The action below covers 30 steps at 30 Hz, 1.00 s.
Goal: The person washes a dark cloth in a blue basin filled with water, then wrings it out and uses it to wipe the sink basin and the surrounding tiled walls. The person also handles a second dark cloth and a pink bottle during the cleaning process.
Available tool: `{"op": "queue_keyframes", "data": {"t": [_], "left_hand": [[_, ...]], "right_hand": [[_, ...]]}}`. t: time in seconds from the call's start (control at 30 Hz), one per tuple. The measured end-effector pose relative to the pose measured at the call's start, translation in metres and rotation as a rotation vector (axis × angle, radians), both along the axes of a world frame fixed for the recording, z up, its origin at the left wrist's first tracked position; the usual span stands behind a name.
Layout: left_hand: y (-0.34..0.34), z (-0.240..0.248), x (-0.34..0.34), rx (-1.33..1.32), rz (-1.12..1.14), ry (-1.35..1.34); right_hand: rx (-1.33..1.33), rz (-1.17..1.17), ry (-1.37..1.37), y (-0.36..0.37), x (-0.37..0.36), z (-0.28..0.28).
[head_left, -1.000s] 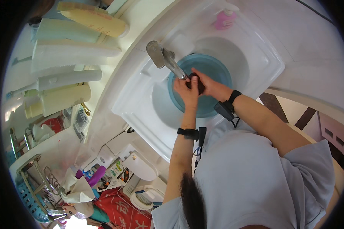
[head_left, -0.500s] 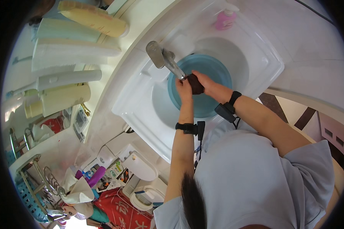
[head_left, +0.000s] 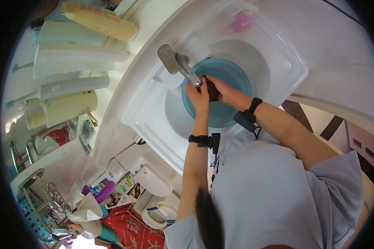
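Left hand [head_left: 200,99] and right hand [head_left: 227,91], grip of both closed on a dark brown object [head_left: 213,92] between them, just beside tap [head_left: 179,64] spout, above blue basin [head_left: 240,74] in white sink [head_left: 289,72]; pink bottle [head_left: 244,22] on sink edge

**Pale all round, crowded at the lower left**

Glossy white tiled wall [head_left: 340,45] with thin joints fills the upper right, bending toward the rim. Left of the white sink counter [head_left: 147,114], a cream ledge [head_left: 147,25] runs beside a mirror [head_left: 23,79] (a metal rack shows again in its glass). That rack [head_left: 39,178] sits lower down, near a blue slotted basket [head_left: 31,216] and red printed cloth [head_left: 131,228]. At right, dark brown bands cross a pale floor [head_left: 315,117] beside a pink slotted panel [head_left: 365,145]. A bright white patch [head_left: 83,243] glows at the bottom left; its source is unclear.
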<state>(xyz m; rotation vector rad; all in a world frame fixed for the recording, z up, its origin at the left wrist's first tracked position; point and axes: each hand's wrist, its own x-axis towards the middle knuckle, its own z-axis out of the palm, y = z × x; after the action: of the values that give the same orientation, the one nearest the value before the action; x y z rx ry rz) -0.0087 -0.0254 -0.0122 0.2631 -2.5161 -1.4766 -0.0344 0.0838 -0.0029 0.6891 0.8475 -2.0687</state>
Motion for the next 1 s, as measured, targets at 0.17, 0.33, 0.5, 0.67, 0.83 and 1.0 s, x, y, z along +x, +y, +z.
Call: {"op": "queue_keyframes", "data": {"t": [0.17,0.33,0.5,0.67,0.83,1.0], "left_hand": [[0.046,0.033,0.013,-0.426,-0.131,0.349],[0.038,0.012,0.014,-0.023,0.074,0.069],[0.020,0.013,0.005,0.112,0.071,-0.170],[-0.071,-0.014,0.018,0.240,0.264,-0.106],[-0.148,0.050,0.027,0.254,0.553,0.023],[-0.225,0.015,0.078,-0.863,0.637,-0.008]], "right_hand": [[-0.205,-0.044,0.130,0.013,-0.011,-0.060],[0.339,-0.029,0.136,-0.008,-0.001,-0.029],[0.416,0.123,0.169,-0.003,0.001,-0.030],[0.126,0.277,0.141,0.004,-0.001,0.016],[0.361,0.148,0.252,0.065,-0.004,-0.049],[0.500,0.107,0.176,0.074,-0.003,-0.028]]}}
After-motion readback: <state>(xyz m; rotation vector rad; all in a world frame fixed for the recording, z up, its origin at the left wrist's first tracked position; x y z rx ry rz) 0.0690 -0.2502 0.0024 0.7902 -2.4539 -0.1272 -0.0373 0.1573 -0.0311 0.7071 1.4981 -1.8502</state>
